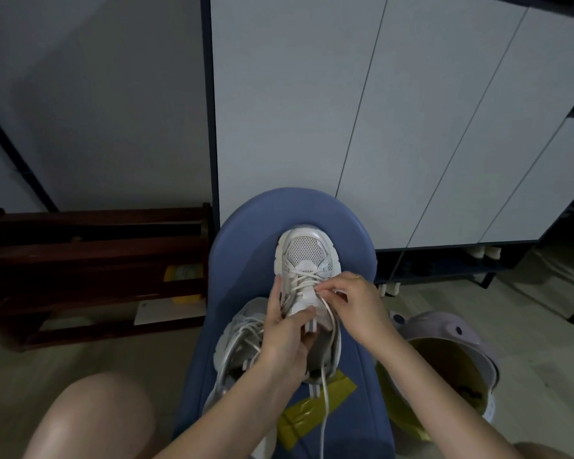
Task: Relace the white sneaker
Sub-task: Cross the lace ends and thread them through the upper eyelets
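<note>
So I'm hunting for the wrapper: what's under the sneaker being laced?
The sneaker rests on a blue stool. A yellow-green wrapper pokes out from under its heel; how far it runs beneath is hidden by the shoe and the hands.

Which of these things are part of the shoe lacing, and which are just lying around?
In use: sneaker, lace, left hand gripping the tongue, right hand pinching the lace.

Lying about: second sneaker, blue stool, yellow-green wrapper, bin, wooden rack, cabinet.
</note>
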